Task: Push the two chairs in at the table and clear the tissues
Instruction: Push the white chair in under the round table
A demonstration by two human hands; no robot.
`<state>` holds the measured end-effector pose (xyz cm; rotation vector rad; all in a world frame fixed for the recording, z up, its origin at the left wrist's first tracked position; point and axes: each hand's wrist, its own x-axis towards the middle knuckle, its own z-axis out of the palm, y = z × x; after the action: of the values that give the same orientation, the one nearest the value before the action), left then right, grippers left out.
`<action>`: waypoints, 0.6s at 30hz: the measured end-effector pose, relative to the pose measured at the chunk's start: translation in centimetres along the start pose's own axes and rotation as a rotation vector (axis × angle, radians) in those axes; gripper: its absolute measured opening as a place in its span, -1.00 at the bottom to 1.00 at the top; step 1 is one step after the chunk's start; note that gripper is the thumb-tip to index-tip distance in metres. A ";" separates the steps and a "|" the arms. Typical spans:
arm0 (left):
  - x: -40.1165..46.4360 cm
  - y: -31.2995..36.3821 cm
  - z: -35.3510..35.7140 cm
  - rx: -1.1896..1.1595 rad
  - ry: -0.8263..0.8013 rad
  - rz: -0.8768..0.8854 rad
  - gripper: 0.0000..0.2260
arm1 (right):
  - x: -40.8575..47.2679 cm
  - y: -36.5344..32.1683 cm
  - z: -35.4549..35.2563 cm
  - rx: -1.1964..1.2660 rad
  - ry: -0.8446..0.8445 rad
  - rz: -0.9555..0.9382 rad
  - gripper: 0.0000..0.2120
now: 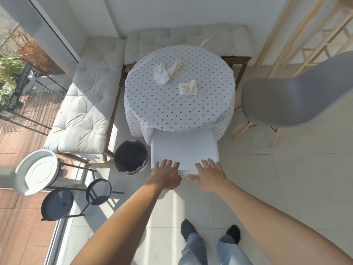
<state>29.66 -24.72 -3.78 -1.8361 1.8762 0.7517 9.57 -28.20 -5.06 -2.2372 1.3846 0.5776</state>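
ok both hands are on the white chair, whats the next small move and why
Probably keep pushing the white chair forward a little: both hands, left and right, rest flat on its near edge, and much of its seat shows outside the table.

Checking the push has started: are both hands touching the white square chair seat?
Touching. The head view shows the left hand and right hand flat on the white square chair seat's near edge.

**Cloth, paper, plastic and wood**

The surface (179, 104) wears a matt dotted cloth. The tissues (188, 87) are crumpled soft paper. The grey chair (286, 100) looks like smooth matt plastic on pale wooden legs. The bench cushions (84, 111) are quilted fabric. The floor (286, 188) is smooth, faintly glossy tile.
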 end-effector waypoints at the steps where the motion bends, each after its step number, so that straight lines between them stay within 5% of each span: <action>1: 0.0 0.1 -0.6 -0.018 0.011 0.023 -0.45 | -0.1 0.7 -0.4 0.020 -0.003 0.013 -0.25; 10: 3.6 7.2 -8.8 -0.007 0.123 0.089 -0.35 | -2.5 11.5 -7.3 0.097 0.150 0.166 -0.23; 18: 9.0 21.4 -15.4 0.057 0.135 0.186 -0.28 | -4.4 26.3 -11.7 0.148 0.238 0.289 -0.21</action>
<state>9.16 -41.69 4.39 -1.7335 2.1542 0.6405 -14.62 -42.18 3.00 -2.0532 1.8261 0.2937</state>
